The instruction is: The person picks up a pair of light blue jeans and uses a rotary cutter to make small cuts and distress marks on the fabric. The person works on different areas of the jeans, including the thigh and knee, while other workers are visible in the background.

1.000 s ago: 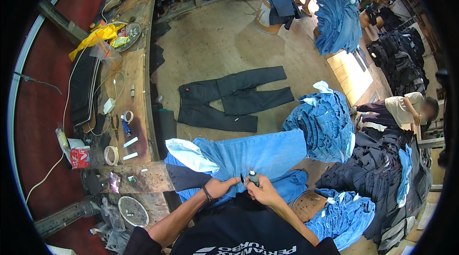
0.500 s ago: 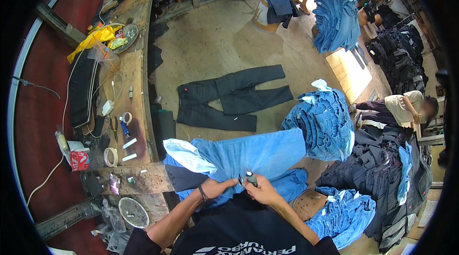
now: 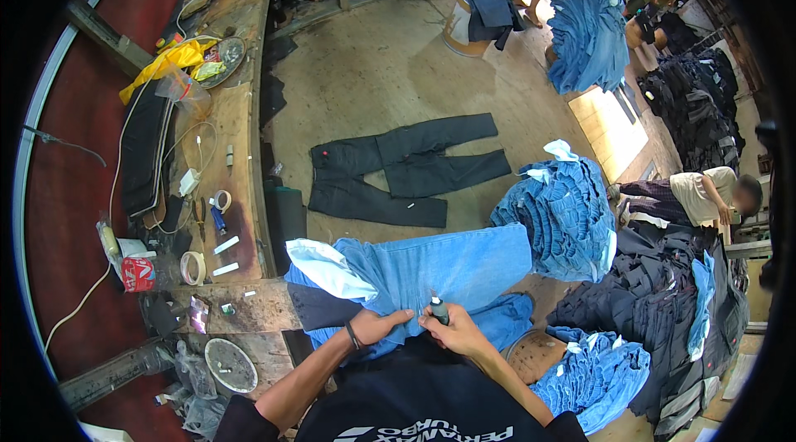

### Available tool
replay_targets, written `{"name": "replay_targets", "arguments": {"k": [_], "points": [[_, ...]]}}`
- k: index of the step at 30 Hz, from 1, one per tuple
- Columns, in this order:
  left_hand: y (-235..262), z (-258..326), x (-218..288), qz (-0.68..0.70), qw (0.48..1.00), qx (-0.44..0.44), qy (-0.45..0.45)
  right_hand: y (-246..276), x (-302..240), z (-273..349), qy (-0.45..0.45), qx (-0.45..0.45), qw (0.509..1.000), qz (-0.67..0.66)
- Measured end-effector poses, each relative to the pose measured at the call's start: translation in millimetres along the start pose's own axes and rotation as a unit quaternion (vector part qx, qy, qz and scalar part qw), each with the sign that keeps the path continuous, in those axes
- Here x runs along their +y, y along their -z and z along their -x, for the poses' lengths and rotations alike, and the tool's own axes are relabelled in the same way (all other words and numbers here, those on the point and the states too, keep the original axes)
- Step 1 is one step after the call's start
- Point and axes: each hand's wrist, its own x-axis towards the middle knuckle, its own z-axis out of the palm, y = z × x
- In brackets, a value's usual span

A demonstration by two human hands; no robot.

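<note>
Light-blue jeans (image 3: 448, 262) lie across in front of me, with white pocket cloth (image 3: 332, 268) turned out at their left end. My left hand (image 3: 383, 327) pinches the denim at its near edge, thumb on top and the other fingers mostly hidden. Close beside it, my right hand (image 3: 452, 331) is closed round a small dark-green tool (image 3: 439, 309) with a pale narrow tip pointing away from me. Its exact kind is too small to make out. Under the jeans, a dark cloth (image 3: 319, 308) and more blue denim (image 3: 502, 313) show.
Dark trousers (image 3: 356, 177) lie flat on the floor ahead. Stacks of blue jeans (image 3: 555, 214) and dark garments (image 3: 647, 276) stand at the right. A worktable (image 3: 236, 135) on the left bears tape rolls (image 3: 192, 269) and pliers (image 3: 199, 214). A person (image 3: 701, 193) sits far right.
The tool's tip has shifted slightly to the right, and the dark gap between my hands has narrowed. The jeans stay nearly in place; the whole view has shifted slightly.
</note>
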Motion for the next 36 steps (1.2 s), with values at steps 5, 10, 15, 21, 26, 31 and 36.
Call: {"name": "replay_targets", "arguments": {"k": [5,10,15,21,26,31,36], "points": [[-1.9,0.1,-1.2,-0.010,1.000,0.005,-0.023,-4.8,3.7,-7.1,0.107,0.036,0.986,0.121],[1.8,3.3,0.4,0.000,1.000,-0.005,0.018,-9.9,13.1,-4.0,0.002,0.048,0.998,-0.045],[2.7,1.5,-1.5,0.033,0.999,-0.002,0.002,-5.7,0.6,0.7,-0.012,0.040,0.998,-0.040],[-2.8,-5.9,-0.9,0.012,1.000,0.017,0.011,-5.9,-9.2,-23.6,0.016,0.107,0.994,0.032],[-8.2,-8.3,-1.2,-0.026,0.999,0.029,-0.035,-9.9,0.0,-31.5,0.038,0.115,0.993,0.015],[-5.7,-5.2,-4.8,-0.014,0.999,0.018,-0.046,-11.1,-3.9,-25.1,-0.018,0.079,0.987,-0.141],[-5.5,-3.8,-5.6,-0.005,0.999,0.024,-0.034,-11.6,-9.4,-20.2,-0.024,0.092,0.989,-0.116]]}}
